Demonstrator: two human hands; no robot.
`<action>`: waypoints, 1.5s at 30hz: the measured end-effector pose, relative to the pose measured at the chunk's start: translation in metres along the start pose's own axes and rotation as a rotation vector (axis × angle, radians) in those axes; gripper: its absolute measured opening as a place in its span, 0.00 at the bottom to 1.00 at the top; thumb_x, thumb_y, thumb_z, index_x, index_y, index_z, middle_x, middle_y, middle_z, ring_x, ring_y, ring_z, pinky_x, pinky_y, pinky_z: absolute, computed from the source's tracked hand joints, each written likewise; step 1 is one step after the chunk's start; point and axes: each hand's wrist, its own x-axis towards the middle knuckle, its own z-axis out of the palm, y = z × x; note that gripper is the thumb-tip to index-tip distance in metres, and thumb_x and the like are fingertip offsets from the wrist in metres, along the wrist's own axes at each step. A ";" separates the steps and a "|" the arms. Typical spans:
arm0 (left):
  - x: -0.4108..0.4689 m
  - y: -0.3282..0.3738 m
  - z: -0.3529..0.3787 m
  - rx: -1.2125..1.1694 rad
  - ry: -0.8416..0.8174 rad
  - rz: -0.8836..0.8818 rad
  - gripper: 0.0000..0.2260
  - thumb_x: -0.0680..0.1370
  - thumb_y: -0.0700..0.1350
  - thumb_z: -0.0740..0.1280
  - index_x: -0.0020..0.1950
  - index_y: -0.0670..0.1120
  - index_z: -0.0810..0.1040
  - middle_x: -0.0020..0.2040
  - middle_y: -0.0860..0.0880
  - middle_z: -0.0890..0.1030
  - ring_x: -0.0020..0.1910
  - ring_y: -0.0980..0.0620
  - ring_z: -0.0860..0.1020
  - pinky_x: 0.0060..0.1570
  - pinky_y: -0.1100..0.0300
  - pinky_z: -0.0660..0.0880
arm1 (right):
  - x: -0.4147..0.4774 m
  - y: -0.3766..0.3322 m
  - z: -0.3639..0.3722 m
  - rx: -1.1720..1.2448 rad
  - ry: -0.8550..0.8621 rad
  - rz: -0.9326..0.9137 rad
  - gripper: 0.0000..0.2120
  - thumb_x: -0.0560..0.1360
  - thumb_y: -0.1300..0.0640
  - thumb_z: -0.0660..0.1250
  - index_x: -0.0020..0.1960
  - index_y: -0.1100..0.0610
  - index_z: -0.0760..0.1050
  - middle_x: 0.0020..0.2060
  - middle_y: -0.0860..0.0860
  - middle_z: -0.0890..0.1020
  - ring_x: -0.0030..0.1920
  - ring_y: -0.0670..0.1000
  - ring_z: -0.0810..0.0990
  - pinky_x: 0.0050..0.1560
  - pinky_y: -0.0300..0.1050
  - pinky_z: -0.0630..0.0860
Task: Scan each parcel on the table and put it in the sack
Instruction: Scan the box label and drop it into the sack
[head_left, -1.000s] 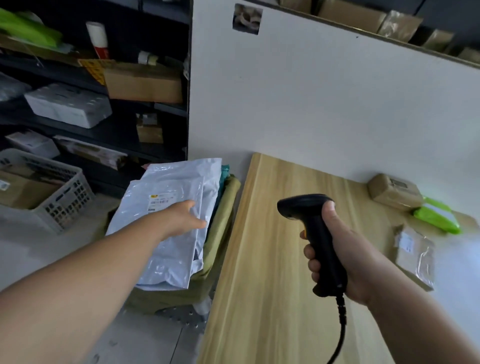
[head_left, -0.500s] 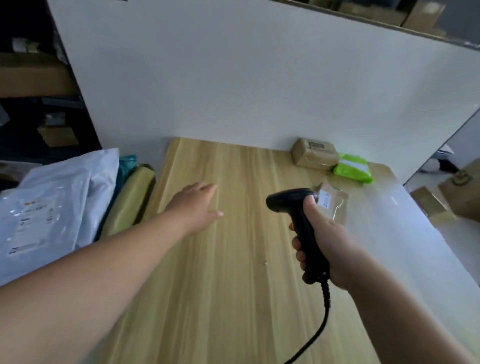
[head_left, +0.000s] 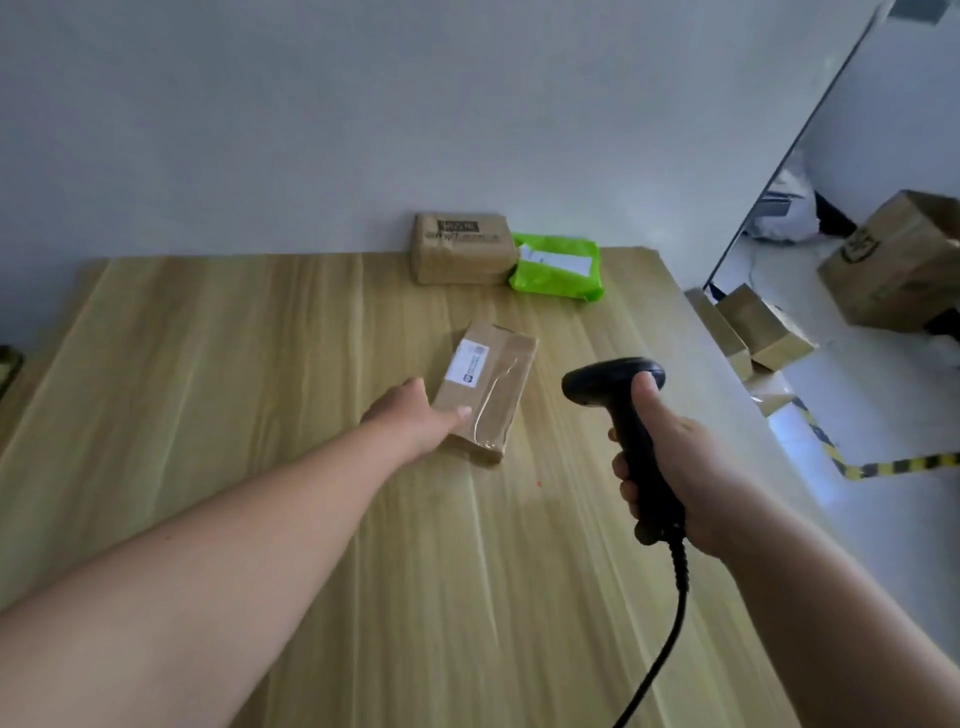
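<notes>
Taped parcel (head_left: 493, 384) lies flat on the worktop (head_left: 260, 364), white label (head_left: 467, 366) face up at its far end. Left hand (head_left: 426, 421) at the parcel's near left corner: thumb pressed on top, fingers hidden under the edge, so likely a pinch, not certain. Right hand (head_left: 680, 478), just right of the parcel, wrapped tight round the scanner (head_left: 623, 415) handle. Beyond the parcel, well apart from it: brown parcel (head_left: 460, 249) and green bag (head_left: 556, 265), touching each other. Handling guess: light, stiff card under glossy tape that may slip. Best held by the near end or long edges, label left uncovered for the scan
</notes>
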 end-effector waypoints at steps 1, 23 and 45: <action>0.008 0.006 0.008 -0.003 0.002 -0.040 0.38 0.72 0.65 0.65 0.74 0.45 0.62 0.70 0.46 0.70 0.65 0.45 0.72 0.52 0.57 0.69 | 0.009 0.003 -0.005 0.012 -0.003 0.008 0.33 0.75 0.29 0.57 0.50 0.60 0.76 0.24 0.51 0.77 0.21 0.51 0.73 0.22 0.41 0.70; 0.034 0.021 0.075 0.003 -0.065 -0.378 0.54 0.56 0.60 0.80 0.72 0.44 0.56 0.70 0.44 0.60 0.71 0.44 0.59 0.67 0.50 0.65 | 0.072 0.043 0.005 0.148 -0.019 0.082 0.34 0.73 0.27 0.57 0.57 0.57 0.77 0.28 0.51 0.81 0.25 0.51 0.77 0.27 0.44 0.75; -0.055 -0.088 -0.031 -0.159 0.344 0.235 0.09 0.71 0.36 0.66 0.47 0.47 0.78 0.45 0.50 0.78 0.44 0.47 0.76 0.37 0.60 0.66 | -0.023 0.044 0.094 0.268 -0.030 -0.032 0.32 0.75 0.27 0.54 0.57 0.54 0.76 0.43 0.55 0.87 0.27 0.51 0.79 0.26 0.46 0.75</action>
